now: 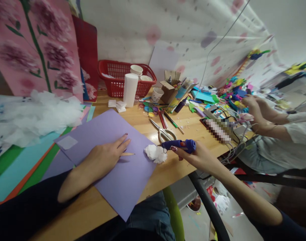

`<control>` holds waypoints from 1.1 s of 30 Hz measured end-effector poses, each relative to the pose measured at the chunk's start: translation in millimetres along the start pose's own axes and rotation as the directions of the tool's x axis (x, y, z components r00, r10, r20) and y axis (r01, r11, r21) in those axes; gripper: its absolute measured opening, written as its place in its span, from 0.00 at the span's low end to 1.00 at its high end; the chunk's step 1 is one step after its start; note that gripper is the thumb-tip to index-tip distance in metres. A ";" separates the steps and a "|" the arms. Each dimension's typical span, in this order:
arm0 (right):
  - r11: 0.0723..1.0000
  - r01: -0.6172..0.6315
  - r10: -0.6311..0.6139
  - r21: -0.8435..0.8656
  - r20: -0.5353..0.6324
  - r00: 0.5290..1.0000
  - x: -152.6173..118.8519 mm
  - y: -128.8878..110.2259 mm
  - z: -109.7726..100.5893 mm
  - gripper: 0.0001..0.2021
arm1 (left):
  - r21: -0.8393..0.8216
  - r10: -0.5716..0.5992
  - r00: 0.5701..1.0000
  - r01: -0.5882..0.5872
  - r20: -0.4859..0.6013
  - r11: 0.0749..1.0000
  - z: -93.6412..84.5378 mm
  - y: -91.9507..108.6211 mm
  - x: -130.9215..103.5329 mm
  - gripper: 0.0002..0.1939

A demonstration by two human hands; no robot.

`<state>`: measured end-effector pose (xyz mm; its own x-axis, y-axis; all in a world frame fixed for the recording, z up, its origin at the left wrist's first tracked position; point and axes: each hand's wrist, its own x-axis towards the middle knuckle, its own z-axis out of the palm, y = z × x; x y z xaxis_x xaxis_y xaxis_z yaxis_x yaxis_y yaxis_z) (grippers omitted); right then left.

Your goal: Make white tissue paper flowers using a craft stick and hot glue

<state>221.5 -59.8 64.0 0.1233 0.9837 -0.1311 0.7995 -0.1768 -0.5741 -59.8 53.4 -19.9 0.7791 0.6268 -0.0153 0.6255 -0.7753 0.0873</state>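
A purple sheet [135, 170] lies on the wooden table and juts past its front edge. My left hand [109, 157] rests on the sheet, holding a pencil [127, 154] under its fingers, the tip pointing right. In my right hand [193, 155] is a blue glue gun [185, 145], its nozzle at the upper right side of a crumpled white paper clump [154, 153]. That clump sits at the sheet's right edge, partly over the wood. Whether the nozzle touches it I cannot tell. A small pale square [67, 142] lies on the sheet's left part.
Behind the sheet are scissors [163, 130], pens, a paper cup [157, 95], a white roll [130, 90] and a red basket [115, 87]. White tissue [42, 117] is piled at left. Cables and a power strip lie at right, near another person's arms [258, 113].
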 end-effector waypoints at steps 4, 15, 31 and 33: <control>1.000 0.017 -0.016 -0.026 0.029 0.999 -1.4 -4.4 -2.9 0.22 | 0.001 -0.015 1.000 0.015 0.020 1.000 -0.9 0.3 -0.4 0.28; 0.999 -0.006 0.003 0.033 0.110 0.994 -2.4 -14.8 -9.3 0.22 | -0.053 -0.010 1.000 0.011 0.024 0.999 -0.2 -1.1 0.9 0.30; 0.919 -0.119 0.283 0.376 -0.420 0.862 13.8 34.3 -17.9 0.27 | 0.019 0.008 1.000 -0.008 -0.015 1.000 6.0 -3.2 -1.3 0.30; 0.924 -0.191 0.355 0.331 -0.559 0.749 18.6 57.9 -25.6 0.28 | 0.012 0.012 1.000 -0.011 -0.021 1.000 5.4 -2.8 -0.9 0.30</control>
<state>285.1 -50.8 49.0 0.7050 0.6933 0.1497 0.5207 -0.3625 -0.7730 -62.1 54.5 -25.5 0.7851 0.6193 0.0063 0.6172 -0.7832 0.0751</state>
